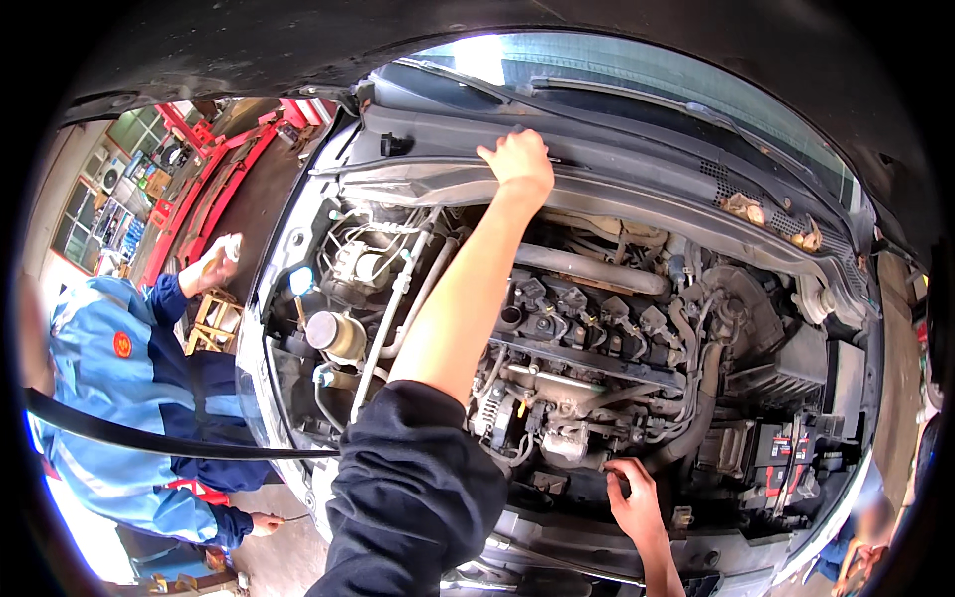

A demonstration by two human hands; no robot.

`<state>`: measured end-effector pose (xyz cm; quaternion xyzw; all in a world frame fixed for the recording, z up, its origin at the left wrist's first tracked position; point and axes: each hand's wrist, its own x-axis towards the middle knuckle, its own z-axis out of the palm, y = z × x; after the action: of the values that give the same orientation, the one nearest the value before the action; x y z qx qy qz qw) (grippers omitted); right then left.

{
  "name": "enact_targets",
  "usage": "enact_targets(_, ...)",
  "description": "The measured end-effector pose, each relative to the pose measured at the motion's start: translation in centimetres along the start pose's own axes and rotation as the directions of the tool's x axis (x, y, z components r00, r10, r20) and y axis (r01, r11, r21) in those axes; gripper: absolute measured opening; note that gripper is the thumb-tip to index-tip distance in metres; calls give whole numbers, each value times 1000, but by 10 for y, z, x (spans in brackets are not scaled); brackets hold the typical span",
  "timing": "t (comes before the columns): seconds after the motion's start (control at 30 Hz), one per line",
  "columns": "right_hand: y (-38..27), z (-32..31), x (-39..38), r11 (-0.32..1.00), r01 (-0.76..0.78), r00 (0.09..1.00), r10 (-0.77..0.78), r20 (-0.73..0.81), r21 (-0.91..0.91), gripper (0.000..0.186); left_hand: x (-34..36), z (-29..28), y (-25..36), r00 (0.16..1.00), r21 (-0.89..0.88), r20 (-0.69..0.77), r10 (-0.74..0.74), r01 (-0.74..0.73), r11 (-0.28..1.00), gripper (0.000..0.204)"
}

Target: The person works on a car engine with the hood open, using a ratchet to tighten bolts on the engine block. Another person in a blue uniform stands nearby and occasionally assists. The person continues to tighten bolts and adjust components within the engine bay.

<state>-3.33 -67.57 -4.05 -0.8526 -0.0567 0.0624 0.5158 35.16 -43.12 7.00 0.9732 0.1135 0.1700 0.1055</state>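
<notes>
My left arm, in a dark sleeve, reaches across the engine bay. At its end my left hand (518, 164) is closed at the edge of the black cowl panel (637, 169) below the windshield; its thumb points left. What the curled fingers hold, if anything, is hidden. Low on the near side, my right hand (637, 502) is beside the front of the engine (597, 343), close to a thick hose (698, 433). Its thumb and bent index finger stand apart with nothing visible between them. A dark round opening (510, 315) shows on the engine top, right of my left forearm.
The raised hood (298, 45) hangs overhead. A battery (779, 458) sits at the right, a fluid reservoir (336, 336) at the left. Dry leaves (744, 208) lie on the cowl. A co-worker in a blue jacket (109, 343) stands left, near a black bar (199, 443); another person (865, 537) is lower right.
</notes>
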Motion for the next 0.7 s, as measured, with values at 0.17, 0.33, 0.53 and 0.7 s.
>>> enact_targets(0.17, 2, -2, -1, 1000, -11, 1000, 11, 11, -12, 16, -2, 29, -14, 969, -107, -240, 59, -87, 990, 24)
enact_targets(0.33, 2, -1, 5, 1000, -15, 1000, 15, 21, -26, 16, 1, 31, -27, 945, -97, -275, 178, -211, 973, 25)
enact_targets(0.53, 14, 7, 0, 1000, -15, 999, 15, 43, -7, 14, -5, 13, -23, 995, -194, 5, 99, -96, 976, 24)
enact_targets(0.7, -21, -6, 0, 968, 4, 999, 7, 41, -253, 20, -1, 46, -8, 966, -501, -254, -56, -82, 861, 8)
